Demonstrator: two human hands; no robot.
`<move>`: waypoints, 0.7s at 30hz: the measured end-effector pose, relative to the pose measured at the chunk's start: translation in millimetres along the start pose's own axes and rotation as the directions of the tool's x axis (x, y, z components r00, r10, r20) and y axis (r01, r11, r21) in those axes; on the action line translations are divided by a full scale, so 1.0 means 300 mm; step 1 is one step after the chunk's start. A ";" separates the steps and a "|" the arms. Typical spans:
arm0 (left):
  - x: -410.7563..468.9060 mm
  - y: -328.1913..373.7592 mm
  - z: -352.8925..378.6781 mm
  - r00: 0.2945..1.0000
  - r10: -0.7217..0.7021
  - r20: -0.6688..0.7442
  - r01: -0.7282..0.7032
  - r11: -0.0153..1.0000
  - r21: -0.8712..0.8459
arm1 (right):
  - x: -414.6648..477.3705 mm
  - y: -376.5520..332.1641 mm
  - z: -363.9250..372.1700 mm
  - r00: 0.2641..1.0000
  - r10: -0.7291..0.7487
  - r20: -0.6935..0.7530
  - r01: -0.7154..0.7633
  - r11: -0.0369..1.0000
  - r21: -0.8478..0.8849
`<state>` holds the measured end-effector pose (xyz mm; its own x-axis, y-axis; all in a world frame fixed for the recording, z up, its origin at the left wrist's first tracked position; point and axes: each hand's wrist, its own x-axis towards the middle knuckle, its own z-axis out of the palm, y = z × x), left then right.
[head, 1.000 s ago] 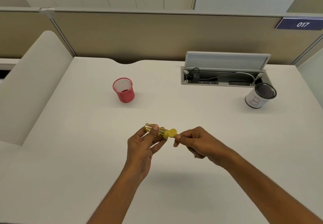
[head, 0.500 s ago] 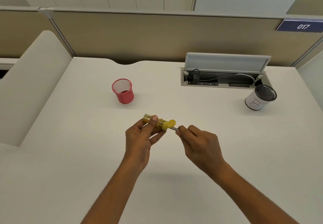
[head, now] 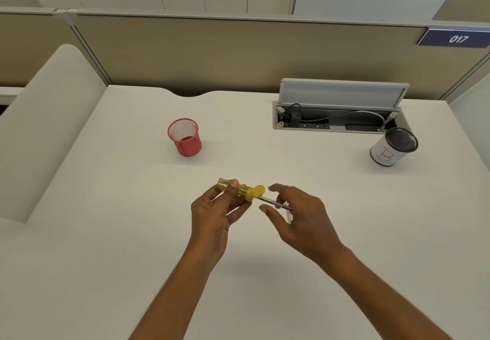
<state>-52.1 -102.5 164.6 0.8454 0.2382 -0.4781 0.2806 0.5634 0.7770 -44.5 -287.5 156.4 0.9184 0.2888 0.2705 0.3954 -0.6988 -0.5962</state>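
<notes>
White desk (head: pixel 127 246), beige partition (head: pixel 212 55) (yellow tube (head: pixel 245 191) held)

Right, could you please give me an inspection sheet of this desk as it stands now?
Surface: white desk, no spills seen.
Job's things: yellow tube held roughly level above the desk, its yellow flip cap open; a thin rod sticks out of its mouth.
Clutter: red mesh cup at far left and white cup marked B at far right, both upright.
Grippers: left hand grips the tube; right hand is at the rod's far end with fingers spread, grip unclear.
Cables: black plug and grey cable inside the open cable tray.
Surroundings: beige partition; sign reading 017.
</notes>
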 end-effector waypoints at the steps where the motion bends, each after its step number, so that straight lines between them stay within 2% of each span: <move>1: 0.001 -0.001 0.000 1.000 0.000 -0.011 0.000 1.000 -0.010 | -0.006 0.012 0.008 0.990 -0.140 -0.013 0.135 0.976 -0.169; 2: 0.001 -0.001 -0.001 1.000 0.002 -0.020 -0.002 1.000 -0.015 | -0.010 0.021 0.018 0.969 -0.246 -0.011 0.231 0.923 -0.309; 4: -0.001 -0.004 -0.002 1.000 0.002 -0.028 -0.003 1.000 -0.014 | -0.015 0.025 0.026 0.943 -0.331 -0.012 0.290 0.841 -0.458; 6: -0.006 -0.008 -0.008 1.000 0.005 -0.026 -0.005 1.000 -0.016 | -0.019 0.004 0.030 0.965 -0.263 -0.014 0.236 0.887 -0.396; 7: -0.009 -0.011 -0.013 1.000 0.008 -0.023 -0.008 1.000 -0.017 | -0.016 -0.017 0.031 0.988 -0.154 -0.016 0.144 0.949 -0.280; 8: -0.011 -0.014 -0.018 1.000 0.012 -0.019 -0.012 1.000 -0.014 | -0.005 -0.033 0.028 1.000 0.011 0.022 -0.009 0.996 -0.087; 9: -0.014 -0.018 -0.025 1.000 0.015 -0.014 -0.015 1.000 -0.005 | 0.013 -0.046 0.014 0.967 0.217 0.131 -0.237 0.958 0.161; 10: -0.015 -0.024 -0.031 1.000 0.012 -0.010 -0.012 1.000 0.005 | 0.028 -0.052 -0.007 0.874 0.392 0.287 -0.476 0.810 0.343; 11: -0.018 -0.031 -0.036 1.000 0.004 -0.010 -0.004 1.000 0.009 | 0.040 -0.059 -0.029 0.749 0.487 0.449 -0.657 0.633 0.410; 12: -0.022 -0.039 -0.040 1.000 -0.006 -0.012 0.006 1.000 0.005 | 0.046 -0.065 -0.045 0.667 0.510 0.543 -0.741 0.533 0.410; 13: -0.026 -0.045 -0.041 1.000 -0.014 -0.013 0.014 1.000 -0.005 | 0.047 -0.066 -0.052 0.654 0.503 0.565 -0.750 0.530 0.396; 14: -0.027 -0.048 -0.043 1.000 -0.020 -0.014 0.020 1.000 -0.019 | 0.040 -0.065 -0.049 0.706 0.476 0.524 -0.694 0.614 0.377; 15: -0.027 -0.049 -0.044 1.000 -0.024 -0.016 0.024 0.999 -0.034 | 0.025 -0.062 -0.039 0.800 0.425 0.423 -0.573 0.749 0.332; 16: -0.026 -0.048 -0.044 0.999 -0.029 -0.017 0.028 0.998 -0.049 | 0.010 -0.057 -0.025 0.902 0.328 0.282 -0.401 0.878 0.261; 17: -0.024 -0.045 -0.044 0.999 -0.034 -0.019 0.033 0.998 -0.062 | -0.004 -0.048 -0.013 0.969 0.195 0.153 -0.218 0.963 0.156; 18: -0.022 -0.043 -0.044 0.999 -0.041 -0.024 0.039 0.996 -0.076 | -0.017 -0.035 0.000 0.996 0.041 0.080 -0.043 0.999 0.022; 19: -0.020 -0.041 -0.043 0.998 -0.048 -0.027 0.045 0.995 -0.087 | -0.025 -0.021 0.009 0.993 -0.109 0.042 0.114 0.986 -0.120; 21: -0.018 -0.041 -0.042 0.998 -0.058 -0.027 0.055 0.994 -0.094 | -0.031 -0.001 0.020 0.945 -0.324 0.045 0.316 0.870 -0.378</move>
<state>-65.9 -100.7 152.6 0.8151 0.2264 -0.5333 0.2829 0.6479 0.7073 -53.0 -286.1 149.7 0.7404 0.5287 0.4151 0.6283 -0.7638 -0.1477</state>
